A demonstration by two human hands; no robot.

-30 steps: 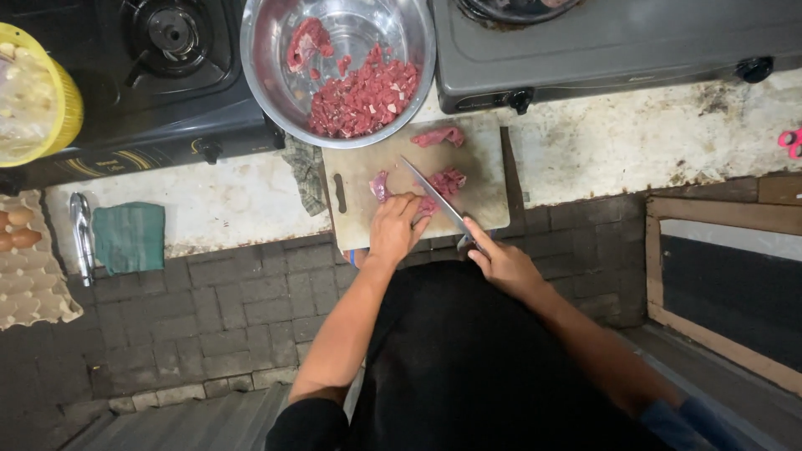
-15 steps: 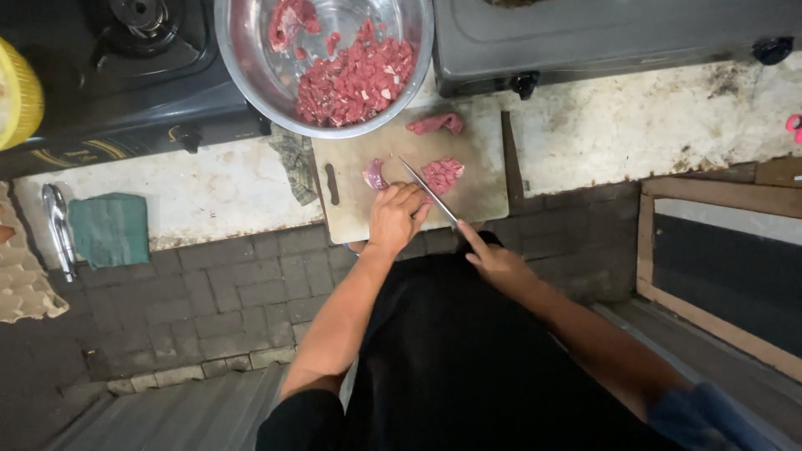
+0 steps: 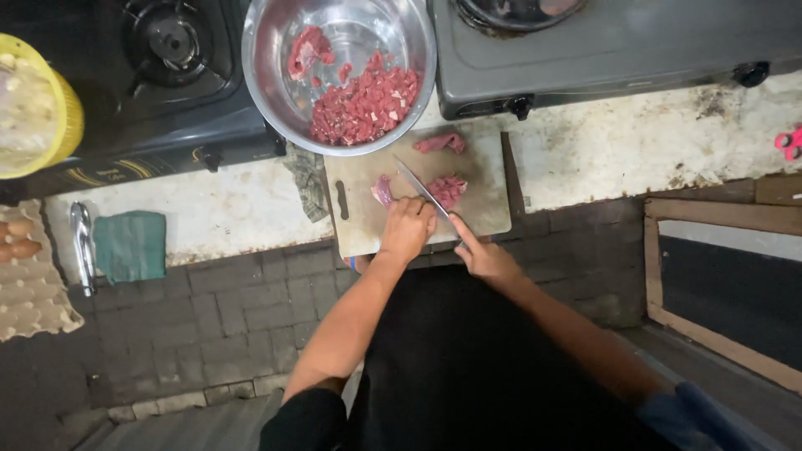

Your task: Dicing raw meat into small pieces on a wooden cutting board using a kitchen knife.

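Kitchen, home-style or small food stall, can't tell which. At 11 o'clock I see a black gas stove (image 3: 175, 75) with a burner; at 1 o'clock a grey gas stove (image 3: 618, 50) with knobs. Both sit on a worn, stained white counter (image 3: 652, 142) over a dark brick base (image 3: 242, 309). A steel bowl (image 3: 338, 71) of chopped raw meat sits at 12, with a wooden cutting board (image 3: 484, 209) just below it. An egg tray (image 3: 29, 276) lies at 9 o'clock, and a green cloth (image 3: 129, 245) beside it.
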